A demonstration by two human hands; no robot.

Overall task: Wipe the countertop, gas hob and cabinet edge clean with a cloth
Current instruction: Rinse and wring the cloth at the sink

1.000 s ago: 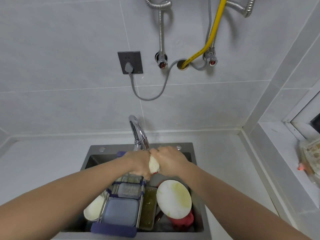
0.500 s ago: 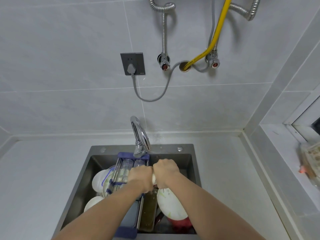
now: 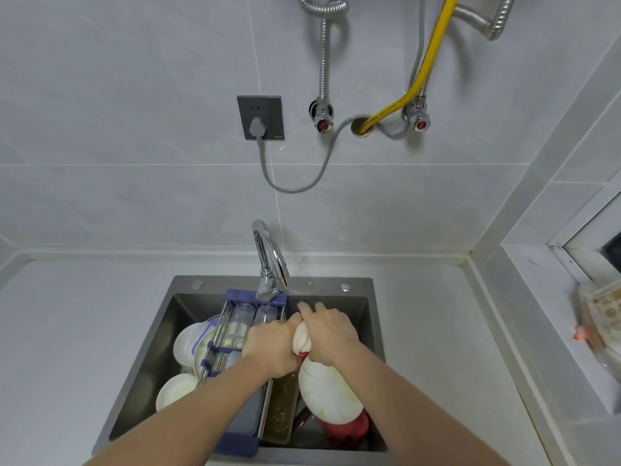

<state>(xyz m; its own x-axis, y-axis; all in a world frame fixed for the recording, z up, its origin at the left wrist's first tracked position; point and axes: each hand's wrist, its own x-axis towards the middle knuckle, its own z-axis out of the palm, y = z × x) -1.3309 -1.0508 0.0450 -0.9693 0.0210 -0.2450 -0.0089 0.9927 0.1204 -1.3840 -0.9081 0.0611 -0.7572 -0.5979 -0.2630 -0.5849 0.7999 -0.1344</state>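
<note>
Two hands on one cloth (image 3: 301,339): my left hand (image 3: 273,348) and right hand (image 3: 331,334) each hold a clamped grip on the wadded white cloth, which sits between them above the sink (image 3: 369,317). Right index finger extended, other fingers curled round the cloth. Directly below the grip: a white plate (image 3: 327,390) with yellowish smears, leaning on a red item (image 3: 349,428). Just left of the grip: a blue-framed drying rack (image 3: 235,334) across the basin, clear glasses (image 3: 243,317) in it; white bowls (image 3: 190,341) beyond it to the left. Just behind the grip: the chrome faucet (image 3: 268,257). The pale tabletop (image 3: 437,331) surrounds the sink. Farther back on the tiled wall: dark outlet (image 3: 260,117) with grey plug, yellow hose (image 3: 426,62).
</note>
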